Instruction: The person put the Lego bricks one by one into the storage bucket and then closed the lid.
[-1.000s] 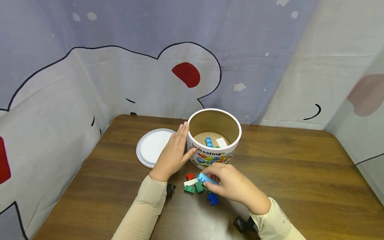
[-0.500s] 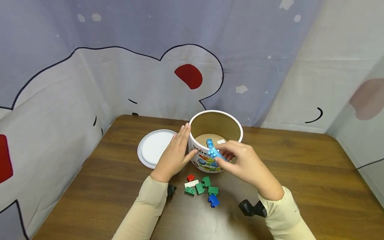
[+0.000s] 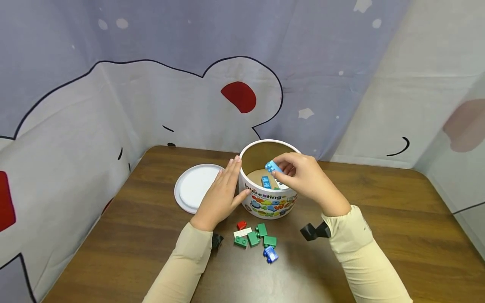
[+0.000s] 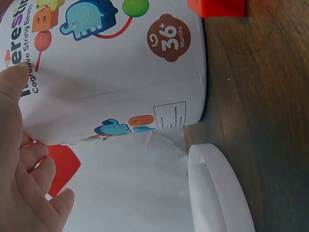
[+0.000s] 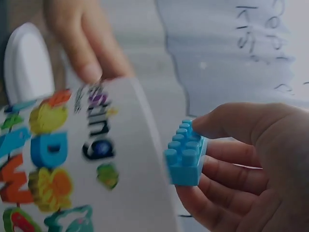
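My right hand (image 3: pixel 303 176) pinches a light blue building brick (image 3: pixel 273 167) over the mouth of a round white bucket (image 3: pixel 270 206) with a printed label. In the right wrist view the brick (image 5: pixel 186 154) shows its studs, thumb on top and fingers beneath, beside the bucket's rim. My left hand (image 3: pixel 219 194) rests with straight fingers against the bucket's left side; in the left wrist view its thumb lies on the printed wall (image 4: pixel 116 72). Inside the bucket lie a blue brick (image 3: pixel 266 182) and a white one, partly hidden by my right hand.
In front of the bucket several loose bricks lie on the wooden table (image 3: pixel 379 227): green (image 3: pixel 253 239), white (image 3: pixel 242 232), red (image 3: pixel 241 225) and dark blue (image 3: pixel 270 254). A white round lid (image 3: pixel 195 187) lies left of the bucket. A printed cloth (image 3: pixel 322 84) hangs behind.
My right hand has lifted the light blue brick from the pile and carried it up and away to above the bucket's mouth. The left hand has stayed at the bucket's side.
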### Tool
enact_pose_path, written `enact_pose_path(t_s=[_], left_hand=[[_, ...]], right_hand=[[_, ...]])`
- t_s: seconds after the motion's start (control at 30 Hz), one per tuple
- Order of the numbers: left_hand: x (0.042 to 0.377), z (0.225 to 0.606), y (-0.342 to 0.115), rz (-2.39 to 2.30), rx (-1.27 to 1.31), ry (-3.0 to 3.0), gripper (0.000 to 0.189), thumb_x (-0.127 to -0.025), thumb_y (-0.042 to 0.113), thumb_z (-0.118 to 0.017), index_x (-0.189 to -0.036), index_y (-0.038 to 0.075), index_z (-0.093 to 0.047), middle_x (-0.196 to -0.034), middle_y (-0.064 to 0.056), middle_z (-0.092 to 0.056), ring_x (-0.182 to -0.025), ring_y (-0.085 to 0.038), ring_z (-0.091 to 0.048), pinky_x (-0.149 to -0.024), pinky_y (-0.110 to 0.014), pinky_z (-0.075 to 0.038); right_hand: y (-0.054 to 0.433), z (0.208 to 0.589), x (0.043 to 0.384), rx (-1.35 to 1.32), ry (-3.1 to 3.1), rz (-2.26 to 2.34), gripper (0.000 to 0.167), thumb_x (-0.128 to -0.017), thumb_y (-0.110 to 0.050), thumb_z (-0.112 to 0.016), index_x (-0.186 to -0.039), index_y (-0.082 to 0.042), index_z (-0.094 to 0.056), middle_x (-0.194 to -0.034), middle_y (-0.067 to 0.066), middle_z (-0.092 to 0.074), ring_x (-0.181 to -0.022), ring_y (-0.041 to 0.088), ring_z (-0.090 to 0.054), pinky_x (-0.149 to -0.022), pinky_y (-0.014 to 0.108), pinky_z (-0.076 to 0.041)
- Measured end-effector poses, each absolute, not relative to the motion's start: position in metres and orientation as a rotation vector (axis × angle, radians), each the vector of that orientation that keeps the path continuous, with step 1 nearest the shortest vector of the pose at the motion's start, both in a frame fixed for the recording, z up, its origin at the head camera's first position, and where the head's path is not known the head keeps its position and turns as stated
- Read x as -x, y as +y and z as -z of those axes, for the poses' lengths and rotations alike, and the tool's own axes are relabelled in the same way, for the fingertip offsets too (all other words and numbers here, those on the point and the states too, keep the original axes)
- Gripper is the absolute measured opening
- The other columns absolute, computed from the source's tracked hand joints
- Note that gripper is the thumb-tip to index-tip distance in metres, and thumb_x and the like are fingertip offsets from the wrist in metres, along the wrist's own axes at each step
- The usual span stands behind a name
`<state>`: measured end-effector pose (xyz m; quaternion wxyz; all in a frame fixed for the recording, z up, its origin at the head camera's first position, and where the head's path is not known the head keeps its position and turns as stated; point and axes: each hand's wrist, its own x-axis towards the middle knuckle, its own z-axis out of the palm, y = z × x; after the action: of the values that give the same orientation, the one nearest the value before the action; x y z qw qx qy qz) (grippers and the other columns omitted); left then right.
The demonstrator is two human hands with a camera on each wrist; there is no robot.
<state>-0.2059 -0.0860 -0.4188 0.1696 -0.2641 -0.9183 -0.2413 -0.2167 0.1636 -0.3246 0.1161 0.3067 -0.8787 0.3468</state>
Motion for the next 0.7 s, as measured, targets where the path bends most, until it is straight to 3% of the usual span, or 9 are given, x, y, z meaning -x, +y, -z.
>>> enact_pose_path(t_s=[0.43,0.7], left_hand=[[0.207,0.418,-0.085,0.696,0.759,-2.598,0.083,-0.101,0.035,-0.064,-0.162,0.003,-0.017,-0.168,-0.012,-0.019,-0.154,-0.027,-0.018,-0.121,-0.052,-0.022],[0.207,0.418,-0.08,0.714,0.766,-2.602,0.084,-0.101,0.036,-0.063,-0.162,0.004,-0.016,-0.168,-0.012,-0.018,-0.155,-0.026,-0.016,-0.121,-0.053,-0.022]], right_hand=[[0.156,0.34,0.276,-0.773,-2.832,-0.888,0.019,-0.09,-0.014,-0.074,-0.104,0.0,-0.074,-0.083,0.006,-0.071,-0.076,0.021,-0.066,-0.073,0.038,-0.054],[0.158,0.342,0.283,-0.678,-2.832,-0.809,0.03,-0.093,-0.011,-0.067,-0.116,0.007,-0.07,-0.099,0.017,-0.073,-0.091,0.029,-0.07,-0.083,0.043,-0.057]])
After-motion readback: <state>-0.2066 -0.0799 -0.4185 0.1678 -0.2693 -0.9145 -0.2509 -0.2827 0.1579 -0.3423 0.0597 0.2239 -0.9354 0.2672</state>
